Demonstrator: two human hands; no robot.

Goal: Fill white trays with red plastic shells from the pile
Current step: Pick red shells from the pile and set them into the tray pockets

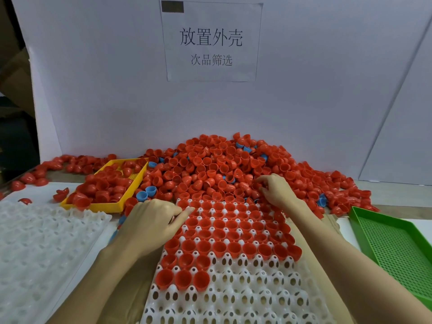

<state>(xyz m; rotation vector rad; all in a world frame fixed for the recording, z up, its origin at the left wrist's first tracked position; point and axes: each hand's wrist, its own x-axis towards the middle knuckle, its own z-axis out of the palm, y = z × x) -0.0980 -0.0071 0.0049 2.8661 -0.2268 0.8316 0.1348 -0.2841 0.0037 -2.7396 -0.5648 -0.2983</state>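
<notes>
White tray (233, 298) half-filled, left hand (152, 220) relaxed, right hand (278, 190) pinching red shells (210, 164), lilac backboard (105, 90).

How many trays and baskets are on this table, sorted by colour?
White trays: 2, the one being filled and an empty one at left.
Yellow basket: 1, holding red shells.
Green basket: 1, with nothing visible in it.
Total: 4.
</notes>
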